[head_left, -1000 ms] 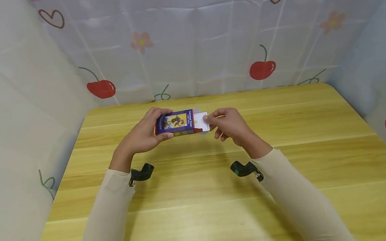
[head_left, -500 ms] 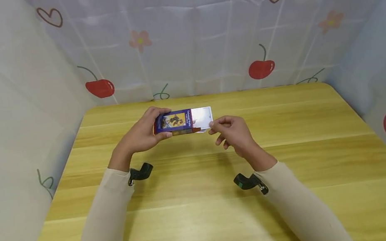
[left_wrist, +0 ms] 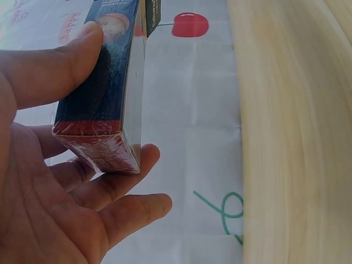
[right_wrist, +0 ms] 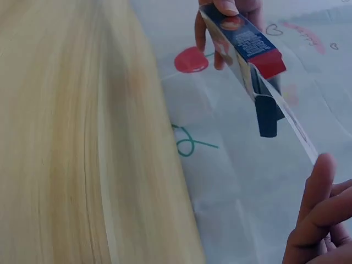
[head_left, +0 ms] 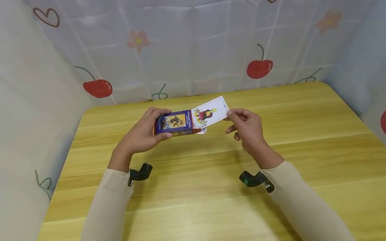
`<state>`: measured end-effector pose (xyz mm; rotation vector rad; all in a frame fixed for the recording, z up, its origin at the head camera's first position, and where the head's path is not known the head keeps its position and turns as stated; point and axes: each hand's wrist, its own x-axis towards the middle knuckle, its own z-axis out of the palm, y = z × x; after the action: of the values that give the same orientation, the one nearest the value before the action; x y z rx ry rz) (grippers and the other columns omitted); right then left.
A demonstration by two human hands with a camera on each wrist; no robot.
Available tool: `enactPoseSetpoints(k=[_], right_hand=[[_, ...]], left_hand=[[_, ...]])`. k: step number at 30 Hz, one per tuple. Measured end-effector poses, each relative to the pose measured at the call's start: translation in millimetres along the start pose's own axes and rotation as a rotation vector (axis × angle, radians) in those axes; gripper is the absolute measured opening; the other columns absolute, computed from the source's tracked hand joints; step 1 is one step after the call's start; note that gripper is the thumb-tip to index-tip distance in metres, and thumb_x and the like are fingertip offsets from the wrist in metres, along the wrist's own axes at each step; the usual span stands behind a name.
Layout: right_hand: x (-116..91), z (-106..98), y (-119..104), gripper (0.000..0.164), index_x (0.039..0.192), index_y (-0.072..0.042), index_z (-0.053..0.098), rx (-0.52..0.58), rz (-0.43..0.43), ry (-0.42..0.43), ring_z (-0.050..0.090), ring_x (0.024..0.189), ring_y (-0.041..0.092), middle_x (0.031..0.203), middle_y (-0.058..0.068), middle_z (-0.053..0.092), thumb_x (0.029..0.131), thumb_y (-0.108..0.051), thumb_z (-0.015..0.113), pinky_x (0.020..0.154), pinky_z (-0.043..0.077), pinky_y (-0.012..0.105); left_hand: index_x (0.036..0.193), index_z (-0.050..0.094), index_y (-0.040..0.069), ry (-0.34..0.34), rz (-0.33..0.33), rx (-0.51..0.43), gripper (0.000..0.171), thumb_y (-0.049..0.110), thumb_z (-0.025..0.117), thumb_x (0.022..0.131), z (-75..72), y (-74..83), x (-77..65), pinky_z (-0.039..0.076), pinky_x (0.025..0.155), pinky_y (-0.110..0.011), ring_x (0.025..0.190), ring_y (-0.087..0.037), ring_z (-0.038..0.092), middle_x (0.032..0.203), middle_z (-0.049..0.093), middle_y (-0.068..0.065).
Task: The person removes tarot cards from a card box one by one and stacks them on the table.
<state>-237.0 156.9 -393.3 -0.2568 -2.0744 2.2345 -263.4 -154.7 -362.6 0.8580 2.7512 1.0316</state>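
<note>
My left hand (head_left: 143, 133) grips a blue tarot card box (head_left: 174, 122) across its long sides, thumb on the near side. The box's right end is open, and a flap (right_wrist: 267, 116) hangs from it in the right wrist view. A white-bordered tarot card (head_left: 212, 111) with a red and yellow figure sticks out of that end, slanted up to the right. The thumb and a finger of my right hand (head_left: 249, 128) pinch the card's outer corner. Its inner edge is still at the box mouth. In the left wrist view the closed end of the box (left_wrist: 102, 151) faces the palm.
Both hands are above a light wooden table (head_left: 207, 211). A white curtain (head_left: 190, 53) printed with cherries, hearts and flowers hangs behind and at both sides. A black wrist mount (head_left: 140, 173) juts from the left sleeve, another black mount (head_left: 255, 180) from the right.
My right hand has moved right, drawing the card farther out of the box and tilting it upward, so its picture now shows. My left hand and the box stay almost where they were.
</note>
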Motion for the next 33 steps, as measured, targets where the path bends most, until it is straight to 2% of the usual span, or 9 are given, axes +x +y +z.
enactPoseSetpoints(k=[4, 8, 12, 17, 20, 24, 29, 33], right_hand=[[4.2, -6.5, -2.4, 0.019, 0.107, -0.010, 0.067, 0.045, -0.018, 0.062, 0.054, 0.049, 0.007, 0.088, 0.001, 0.070, 0.096, -0.025, 0.064, 0.040, 0.032, 0.018], [9.2, -16.2, -4.5, 0.022, 0.110, -0.008, 0.068, 0.015, -0.046, 0.104, 0.045, 0.050, 0.007, 0.086, 0.000, 0.063, 0.097, -0.025, 0.063, 0.041, 0.030, 0.018], [15.5, -31.0, -5.0, 0.031, 0.118, -0.007, 0.070, -0.170, -0.091, 0.119, 0.043, 0.056, 0.007, 0.091, 0.001, 0.059, 0.098, -0.030, 0.060, 0.044, 0.032, 0.018], [27.0, -58.7, 0.2, 0.036, 0.123, -0.008, 0.070, -0.487, -0.170, 0.145, 0.051, 0.080, 0.007, 0.117, 0.011, 0.065, 0.100, -0.032, 0.057, 0.060, 0.041, 0.017], [34.5, -78.4, 5.5, 0.036, 0.124, -0.009, 0.069, -0.625, -0.181, 0.152, 0.051, 0.089, 0.009, 0.123, 0.014, 0.066, 0.101, -0.032, 0.054, 0.066, 0.041, 0.018], [44.9, -100.2, 13.5, 0.038, 0.126, -0.007, 0.068, -0.719, -0.120, 0.138, 0.053, 0.096, 0.017, 0.122, 0.016, 0.063, 0.103, -0.032, 0.051, 0.069, 0.042, 0.022], [56.3, -116.6, 25.8, 0.040, 0.125, 0.000, 0.066, -0.763, -0.017, 0.079, 0.058, 0.113, 0.031, 0.125, 0.023, 0.063, 0.102, -0.029, 0.053, 0.083, 0.048, 0.032], [63.7, -124.4, 35.0, 0.037, 0.117, 0.003, 0.070, -0.858, -0.028, 0.068, 0.061, 0.111, 0.035, 0.119, 0.025, 0.067, 0.100, -0.027, 0.057, 0.087, 0.050, 0.039]], left_hand=[[0.145, 0.041, 0.014, -0.002, 0.000, -0.003, 0.064, 0.023, 0.072, 0.090, 0.4, -0.9, -0.5, 0.042, 0.105, -0.048, 0.118, -0.025, 0.046, 0.140, 0.042, -0.010], [0.146, 0.041, 0.015, -0.004, -0.006, -0.004, 0.064, 0.024, 0.072, 0.091, 0.7, -1.1, -0.3, 0.042, 0.105, -0.048, 0.117, -0.024, 0.047, 0.140, 0.042, -0.009], [0.146, 0.041, 0.016, -0.006, -0.013, 0.003, 0.064, 0.026, 0.072, 0.091, 1.0, -0.4, 0.9, 0.042, 0.105, -0.048, 0.118, -0.024, 0.047, 0.141, 0.041, -0.009], [0.146, 0.041, 0.016, -0.012, -0.015, 0.001, 0.065, 0.027, 0.072, 0.091, 0.9, 2.1, 3.1, 0.042, 0.105, -0.048, 0.119, -0.024, 0.046, 0.142, 0.041, -0.009], [0.146, 0.041, 0.016, -0.017, -0.009, -0.006, 0.065, 0.027, 0.072, 0.091, 0.6, 2.9, 4.7, 0.043, 0.105, -0.048, 0.119, -0.024, 0.046, 0.141, 0.041, -0.009], [0.146, 0.041, 0.015, -0.014, -0.009, -0.011, 0.065, 0.026, 0.072, 0.090, -0.7, 2.4, 4.6, 0.043, 0.105, -0.047, 0.118, -0.024, 0.047, 0.140, 0.042, -0.008], [0.146, 0.042, 0.015, -0.012, -0.028, -0.005, 0.065, 0.025, 0.073, 0.090, -1.7, -0.3, 0.8, 0.044, 0.105, -0.047, 0.119, -0.024, 0.047, 0.140, 0.042, -0.008], [0.145, 0.042, 0.016, -0.016, -0.031, -0.007, 0.065, 0.026, 0.074, 0.089, 0.3, -2.4, -0.5, 0.043, 0.106, -0.047, 0.119, -0.025, 0.046, 0.141, 0.042, -0.009]])
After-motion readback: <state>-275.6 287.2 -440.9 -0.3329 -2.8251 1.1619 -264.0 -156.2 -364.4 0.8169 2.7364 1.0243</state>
